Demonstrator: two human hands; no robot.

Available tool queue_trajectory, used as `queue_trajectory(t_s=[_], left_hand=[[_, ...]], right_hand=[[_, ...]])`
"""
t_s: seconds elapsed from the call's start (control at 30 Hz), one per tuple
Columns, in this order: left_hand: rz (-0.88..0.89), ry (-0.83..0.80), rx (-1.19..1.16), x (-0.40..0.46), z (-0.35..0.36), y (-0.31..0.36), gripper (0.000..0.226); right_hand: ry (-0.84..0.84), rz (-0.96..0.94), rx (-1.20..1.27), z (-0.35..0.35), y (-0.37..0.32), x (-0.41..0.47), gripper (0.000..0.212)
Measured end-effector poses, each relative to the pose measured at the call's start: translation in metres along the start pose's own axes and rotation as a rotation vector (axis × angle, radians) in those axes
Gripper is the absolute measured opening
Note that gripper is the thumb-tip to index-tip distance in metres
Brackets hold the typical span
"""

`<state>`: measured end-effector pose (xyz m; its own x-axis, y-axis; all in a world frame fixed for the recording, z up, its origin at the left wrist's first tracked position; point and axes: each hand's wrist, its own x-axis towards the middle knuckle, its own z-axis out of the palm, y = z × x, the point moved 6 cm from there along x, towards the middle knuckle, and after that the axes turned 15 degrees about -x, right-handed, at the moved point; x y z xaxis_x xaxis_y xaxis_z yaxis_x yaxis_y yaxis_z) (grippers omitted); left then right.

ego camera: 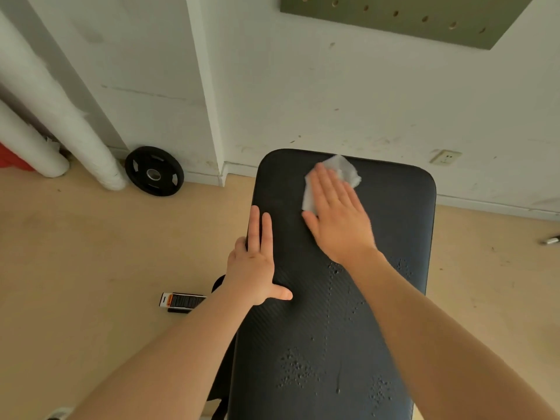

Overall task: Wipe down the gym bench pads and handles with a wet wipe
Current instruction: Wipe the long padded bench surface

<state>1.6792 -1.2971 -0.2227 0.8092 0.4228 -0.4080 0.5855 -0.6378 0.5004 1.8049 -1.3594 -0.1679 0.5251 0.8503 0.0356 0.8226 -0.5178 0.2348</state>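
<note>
A white wall (348, 95) fills the upper part of the view, meeting a tan floor (91, 253) just behind the far end of the bench pad. The black bench pad (327, 328) runs from the near edge of the view toward the wall, its textured surface dotted with water droplets (298, 371) on its near half.

A green pegboard (403, 16) hangs on the wall above and beyond the pad's far end. White wrapped pipes (51, 95) slant down the wall well to the left of the pad, and a black weight plate (154, 171) leans against the wall between those pipes and the pad.

The right hand (336, 216) lies flat on the far half of the pad, fingers straight and together, pressing the wet wipe down; its grip is released, not clenched. The left hand (257, 262) rests flat on the pad's left edge, fingers straight, thumb spread out across the surface, grip likewise released and holding nothing.

The white wet wipe (342, 172) sits crumpled under the right fingers near the pad's far end, touching the pad, with part of it showing beyond the fingertips and beside the hand.

A labelled black frame bar (181, 301) shows low to the left of the pad. A wall socket (445, 156) sits on the wall just beyond the pad's far right corner. A small metal object (550, 240) lies on the floor well to the right of the pad.
</note>
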Motion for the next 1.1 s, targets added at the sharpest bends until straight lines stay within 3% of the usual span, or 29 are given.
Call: queue_trajectory(t_s=[0.17, 0.33, 0.47, 0.6, 0.73, 0.83, 0.97, 1.1], left_hand=[[0.0, -0.004, 0.007, 0.0, -0.001, 0.002, 0.135], [-0.013, -0.049, 0.025, 0.002, 0.003, -0.004, 0.136], [-0.021, -0.079, 0.059, 0.004, 0.006, -0.006, 0.135], [-0.007, -0.058, 0.002, 0.002, 0.003, -0.004, 0.136], [0.028, -0.026, 0.013, 0.0, 0.002, -0.003, 0.138], [0.029, -0.021, 0.006, 0.001, 0.002, -0.003, 0.138], [0.033, -0.014, -0.001, 0.0, 0.0, -0.003, 0.14], [0.091, 0.001, -0.012, -0.002, -0.002, -0.002, 0.138]], right_hand=[[-0.073, 0.326, 0.073, 0.009, 0.035, -0.017, 0.066], [-0.016, -0.043, 0.072, -0.009, -0.054, 0.016, 0.07], [-0.002, -0.089, 0.062, -0.011, -0.061, 0.023, 0.069], [0.012, 0.156, 0.049, 0.0, 0.002, 0.009, 0.074], [-0.104, 0.409, 0.125, 0.011, 0.037, -0.013, 0.07], [-0.045, 0.309, 0.112, -0.002, 0.003, 0.004, 0.074], [-0.081, 0.09, 0.174, -0.015, -0.054, 0.017, 0.063], [-0.068, 0.022, 0.064, -0.012, -0.038, 0.017, 0.067]])
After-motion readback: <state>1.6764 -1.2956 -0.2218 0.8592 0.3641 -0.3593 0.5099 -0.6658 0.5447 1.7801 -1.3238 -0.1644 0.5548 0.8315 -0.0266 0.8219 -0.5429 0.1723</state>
